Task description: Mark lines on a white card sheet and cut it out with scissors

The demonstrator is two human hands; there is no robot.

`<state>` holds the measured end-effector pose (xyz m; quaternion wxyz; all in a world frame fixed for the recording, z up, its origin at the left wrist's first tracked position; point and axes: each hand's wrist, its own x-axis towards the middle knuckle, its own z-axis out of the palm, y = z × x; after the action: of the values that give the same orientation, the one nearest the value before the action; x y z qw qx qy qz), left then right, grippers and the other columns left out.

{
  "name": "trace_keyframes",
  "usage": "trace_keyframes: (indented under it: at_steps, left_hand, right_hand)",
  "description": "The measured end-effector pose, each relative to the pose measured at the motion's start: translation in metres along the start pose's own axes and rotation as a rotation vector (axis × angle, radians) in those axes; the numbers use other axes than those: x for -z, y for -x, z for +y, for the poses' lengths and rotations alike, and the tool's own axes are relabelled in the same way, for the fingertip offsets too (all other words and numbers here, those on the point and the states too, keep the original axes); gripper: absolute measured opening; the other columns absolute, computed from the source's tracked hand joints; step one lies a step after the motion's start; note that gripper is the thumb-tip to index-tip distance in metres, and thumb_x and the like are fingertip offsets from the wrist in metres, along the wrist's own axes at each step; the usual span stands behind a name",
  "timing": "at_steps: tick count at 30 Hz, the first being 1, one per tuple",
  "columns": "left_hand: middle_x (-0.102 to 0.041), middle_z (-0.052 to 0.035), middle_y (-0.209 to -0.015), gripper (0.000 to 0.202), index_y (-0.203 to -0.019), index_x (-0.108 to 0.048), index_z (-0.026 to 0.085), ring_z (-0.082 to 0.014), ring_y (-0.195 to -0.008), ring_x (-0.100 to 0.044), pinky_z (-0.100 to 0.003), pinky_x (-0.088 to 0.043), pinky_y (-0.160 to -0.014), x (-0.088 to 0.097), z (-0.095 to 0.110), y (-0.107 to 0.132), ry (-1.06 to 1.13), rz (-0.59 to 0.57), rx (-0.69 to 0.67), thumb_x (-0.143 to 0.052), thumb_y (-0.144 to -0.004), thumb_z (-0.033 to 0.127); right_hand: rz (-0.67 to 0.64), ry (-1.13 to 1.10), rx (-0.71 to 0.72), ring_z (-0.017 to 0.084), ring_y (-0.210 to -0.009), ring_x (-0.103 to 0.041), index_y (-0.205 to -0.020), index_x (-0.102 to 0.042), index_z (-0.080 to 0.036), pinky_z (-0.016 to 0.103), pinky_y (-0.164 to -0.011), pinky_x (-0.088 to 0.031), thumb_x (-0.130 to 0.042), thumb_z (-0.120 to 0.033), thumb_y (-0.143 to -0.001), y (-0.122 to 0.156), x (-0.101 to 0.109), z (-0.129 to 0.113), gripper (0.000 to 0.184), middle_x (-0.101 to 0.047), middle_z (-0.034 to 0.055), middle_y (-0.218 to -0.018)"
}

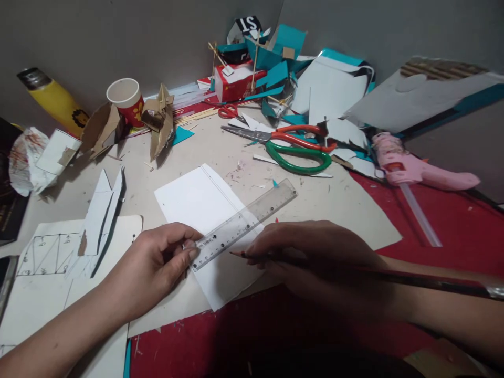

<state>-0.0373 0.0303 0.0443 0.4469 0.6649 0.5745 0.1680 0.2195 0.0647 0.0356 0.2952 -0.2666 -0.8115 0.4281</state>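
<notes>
A clear plastic ruler [244,227] lies slanted across a white piece of card [197,197], its far end reaching past the card's right edge. My left hand [157,260] grips the ruler's near left end between thumb and fingers. In my right hand [303,252] is a dark pencil [240,254], its tip pointing left just below the ruler's lower edge. Whether the tip touches the card I cannot tell. Along the card's upper right side runs a thin line beside the edge.
Scissors with orange and green handles [299,152] lie beyond the ruler. A pink glue gun [421,168] sits at right. A notebook with a drawn truss [43,294] is at left under cut card strips [96,223]. Behind stand a paper cup [126,100] and yellow bottle [59,100].
</notes>
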Motion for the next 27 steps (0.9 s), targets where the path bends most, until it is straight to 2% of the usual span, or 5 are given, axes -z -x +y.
trace_keyframes:
  at_steps: [11, 16, 20, 24, 27]
  left_hand:
    - [-0.062, 0.0036, -0.070, 0.021, -0.105, -0.067, 0.022, -0.0090, -0.059, -0.048, -0.023, -0.040, -0.054, 0.001, 0.001, 0.000, -0.048, -0.007, -0.014, -0.051, -0.093, 0.026]
    - [-0.065, 0.0024, -0.072, 0.020, -0.102, -0.066, 0.023, -0.0106, -0.061, -0.052, -0.024, -0.041, -0.056, 0.001, 0.001, 0.000, -0.067, 0.002, -0.017, -0.050, -0.093, 0.029]
    - [-0.067, 0.0002, -0.076, 0.017, -0.096, -0.067, 0.023, -0.0126, -0.064, -0.057, -0.025, -0.043, -0.057, 0.001, 0.001, -0.001, -0.075, 0.006, -0.033, -0.051, -0.092, 0.028]
    - [-0.070, -0.0015, -0.083, 0.017, -0.098, -0.065, 0.023, -0.0143, -0.068, -0.060, -0.026, -0.045, -0.061, 0.001, -0.002, -0.002, -0.091, -0.007, -0.051, -0.050, -0.092, 0.030]
    - [-0.070, -0.0013, -0.084, 0.017, -0.101, -0.063, 0.025, -0.0158, -0.073, -0.063, -0.028, -0.047, -0.065, 0.002, -0.005, -0.001, -0.105, -0.013, -0.059, -0.049, -0.093, 0.033]
  right_hand:
    - [-0.019, 0.010, 0.047, 0.013, -0.073, -0.070, -0.101, -0.063, -0.021, 0.020, -0.061, -0.054, -0.058, -0.004, -0.084, -0.001, -0.001, 0.001, 0.025, -0.075, 0.0027, -0.087]
    - [0.207, -0.054, 0.005, 0.014, -0.075, -0.071, -0.100, -0.067, -0.024, 0.021, -0.063, -0.057, -0.058, -0.002, -0.084, 0.002, 0.004, -0.007, 0.029, -0.075, 0.0014, -0.086]
    - [0.386, -0.186, 0.020, 0.016, -0.071, -0.069, -0.105, -0.068, -0.027, 0.028, -0.061, -0.058, -0.058, -0.013, -0.092, 0.008, 0.008, -0.006, 0.022, -0.071, 0.0020, -0.087]
    - [0.473, -0.246, 0.032, 0.017, -0.073, -0.067, -0.107, -0.068, -0.028, 0.030, -0.061, -0.056, -0.058, -0.020, -0.095, 0.013, 0.011, -0.001, 0.018, -0.071, 0.0031, -0.086]
    - [0.470, -0.248, 0.031, 0.018, -0.073, -0.067, -0.108, -0.067, -0.028, 0.031, -0.060, -0.056, -0.057, -0.023, -0.096, 0.013, 0.013, -0.001, 0.017, -0.071, 0.0046, -0.088]
